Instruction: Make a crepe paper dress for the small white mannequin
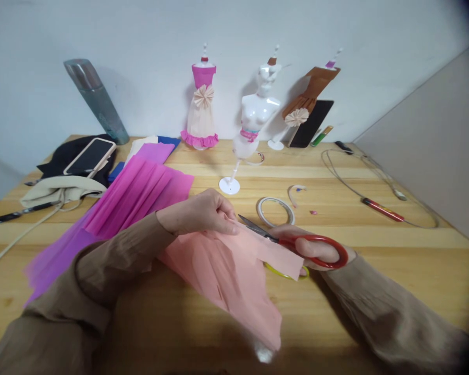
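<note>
The left hand (203, 213) is closed in a pinch: thumb and bent fingers hold the upper edge of the pink paper (234, 265). The fingertips behind the sheet are hidden. The paper is over the middle of the table (433, 260), its main part draping toward the near edge and a strip projecting toward the right edge.

The right hand (316, 251) is wrapped around the scissors (342, 252), with the thumb through the red handle loop. Its other fingers are mostly concealed by handle and strip; one fingertip shows beyond the strip. A yellow loop (283, 273) shows partly below the strip; whether it belongs to the scissors cannot be determined. The blades point toward the left hand at the paper's upper edge. Their opening cannot be read, since paper covers part of them.

A tape ring (260, 211) lies just beyond the scissors, its near side partly covered by the right hand. Farther back, a bare mannequin (254, 112) stands between two dressed ones near the far edge. Magenta paper (140, 182) lies toward the left edge, its near part masked by the left sleeve (113, 276). A shiny item (264, 355) below the pink paper's lowest corner is too blurred to identify. The table's near edge is out of frame.
</note>
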### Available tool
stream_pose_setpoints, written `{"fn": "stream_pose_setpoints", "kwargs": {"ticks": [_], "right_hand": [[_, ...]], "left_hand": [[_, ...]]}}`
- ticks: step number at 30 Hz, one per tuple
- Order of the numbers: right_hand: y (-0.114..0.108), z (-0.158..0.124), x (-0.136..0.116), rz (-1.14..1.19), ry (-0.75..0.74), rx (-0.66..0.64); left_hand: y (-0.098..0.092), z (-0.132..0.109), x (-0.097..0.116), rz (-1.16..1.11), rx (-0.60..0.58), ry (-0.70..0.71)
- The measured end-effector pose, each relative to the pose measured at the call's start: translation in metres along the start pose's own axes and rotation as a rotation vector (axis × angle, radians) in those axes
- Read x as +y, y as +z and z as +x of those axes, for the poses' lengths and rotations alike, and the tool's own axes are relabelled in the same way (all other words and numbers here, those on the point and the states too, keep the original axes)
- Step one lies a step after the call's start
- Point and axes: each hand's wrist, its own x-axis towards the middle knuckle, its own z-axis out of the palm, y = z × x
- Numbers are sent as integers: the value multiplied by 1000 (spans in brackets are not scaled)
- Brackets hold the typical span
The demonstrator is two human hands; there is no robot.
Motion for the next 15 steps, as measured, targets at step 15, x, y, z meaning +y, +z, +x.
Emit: {"fn": "stream_pose_setpoints", "kwargs": {"ticks": [15], "right_hand": [[-5, -2, 9, -103, -31, 96]], "left_hand": [[-12, -2, 1, 158, -2, 122]]}}
